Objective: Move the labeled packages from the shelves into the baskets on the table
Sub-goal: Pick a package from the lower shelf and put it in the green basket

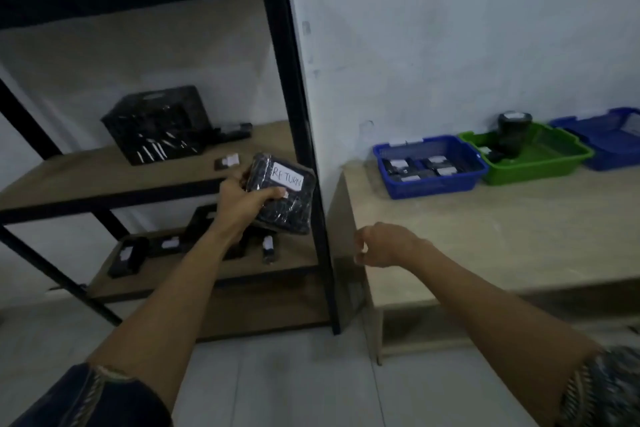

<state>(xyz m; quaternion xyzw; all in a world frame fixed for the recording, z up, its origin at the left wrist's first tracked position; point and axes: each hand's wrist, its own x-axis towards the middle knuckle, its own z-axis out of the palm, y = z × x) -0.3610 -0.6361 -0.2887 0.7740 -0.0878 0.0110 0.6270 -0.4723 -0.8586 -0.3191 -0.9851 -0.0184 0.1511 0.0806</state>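
**Between shelf and tabletop: 1 "RETURN" package held in the air**

Just in front of the black upright [301, 114] of the shelf unit, a black film-wrapped package [294, 215] is held clear of every board by the left hand [242, 198]. The fingers [273, 192] are wrapped round its near edge, with the thumb laid across the top. The package is tilted so that its white label [288, 177] faces the camera, probably so that the label can be read before a basket is chosen. On the label, "RETURN" is handwritten in capitals.

The right hand [384, 246] hangs over the near corner of the tabletop [502, 236], its fingers loosely curled and nothing held in them. It is judged to be kept free for the next pick-up or for balance.

3 baskets are lined up along the wall on the tabletop: a blue basket [429, 187] nearest the shelves, a green basket [533, 172] touching it, and a second blue basket [606, 152] at the far right. Small labeled packages already lie in the 1st, and a dark round container [512, 135] stands in the green one. White tags [405, 141] are clipped to the nearest basket's rim, but their writing is too blurred to be read, so the matching basket cannot be told.

More tagged packages [128, 255] are left on the lower shelf [207, 274], and 1 small package [227, 162] lies on the middle shelf [86, 177] beside a black crate [156, 125].
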